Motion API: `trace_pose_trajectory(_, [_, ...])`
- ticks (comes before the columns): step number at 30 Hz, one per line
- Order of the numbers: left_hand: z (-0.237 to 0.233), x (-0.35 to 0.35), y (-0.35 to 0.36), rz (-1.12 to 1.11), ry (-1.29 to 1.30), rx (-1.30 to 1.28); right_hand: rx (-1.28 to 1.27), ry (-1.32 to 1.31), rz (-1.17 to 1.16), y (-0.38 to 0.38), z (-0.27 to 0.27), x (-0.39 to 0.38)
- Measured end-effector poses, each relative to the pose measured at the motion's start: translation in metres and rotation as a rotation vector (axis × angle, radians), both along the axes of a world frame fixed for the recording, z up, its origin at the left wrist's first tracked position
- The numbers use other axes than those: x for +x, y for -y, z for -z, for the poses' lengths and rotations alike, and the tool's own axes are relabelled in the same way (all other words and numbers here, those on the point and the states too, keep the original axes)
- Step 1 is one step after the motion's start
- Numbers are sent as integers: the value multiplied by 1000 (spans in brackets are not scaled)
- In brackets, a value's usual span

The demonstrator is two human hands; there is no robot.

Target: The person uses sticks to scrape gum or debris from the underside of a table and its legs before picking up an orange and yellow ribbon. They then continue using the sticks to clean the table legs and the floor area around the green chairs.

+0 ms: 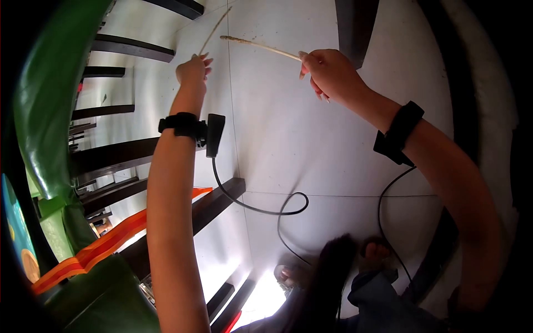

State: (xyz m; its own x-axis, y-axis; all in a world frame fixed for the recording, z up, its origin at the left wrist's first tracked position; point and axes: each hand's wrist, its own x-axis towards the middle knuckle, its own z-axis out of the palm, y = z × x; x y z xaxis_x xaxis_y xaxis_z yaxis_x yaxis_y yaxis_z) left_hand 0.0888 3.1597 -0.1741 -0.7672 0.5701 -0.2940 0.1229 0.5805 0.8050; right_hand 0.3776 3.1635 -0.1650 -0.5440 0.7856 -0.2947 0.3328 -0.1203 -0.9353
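Note:
Near the top centre, my right hand [328, 72] pinches the pale end of a thin stick [266, 48], whose darker, rough tip points left. My left hand [193, 72] is closed on a second thin stick [214, 30] that slants up and to the right. The two sticks are apart, both above the pale tiled floor [288, 133]. A few brown crumbs lie on the floor near the right-hand stick. Black straps with boxes circle both wrists.
Dark furniture legs [116, 155] line the left side, beside green covers [50, 94] and an orange strip [105, 241]. Another dark leg [355, 28] stands at the top right. Black cables [250, 208] trail from both wrists. Feet [377, 250] show at the bottom.

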Motion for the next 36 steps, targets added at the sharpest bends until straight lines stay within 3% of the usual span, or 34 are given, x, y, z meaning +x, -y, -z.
trace_pose_trajectory(6, [19,21,25,-61,106,88,32,55,12,-7,-9,-6])
trace_pose_trajectory(9, [41,61,52,-79,220,327,52,-35,103,-8,-3,-5])
trace_pose_trajectory(13, [18,135,100,-272,379,367,83,-18,273,0,-6,-3])
trace_pose_trajectory(17, [24,150,152,-262,529,308,60,-59,315,6,-15,-1])
trace_pose_trajectory(19, [31,144,184,-180,452,240,67,-73,297,7,-16,1])
trace_pose_trajectory(23, [27,131,235,54,223,156,332,135,30,0,-18,17])
trace_pose_trajectory(25, [10,137,267,201,-40,111,431,288,-158,-4,-34,42])
trace_pose_trajectory(26, [18,136,276,190,-84,198,439,294,-210,-4,-38,50])
trace_pose_trajectory(33, [17,124,297,283,-138,145,249,290,-383,-17,-50,85])
trace_pose_trajectory(36, [23,119,296,180,-77,129,141,249,-406,-26,-42,101])
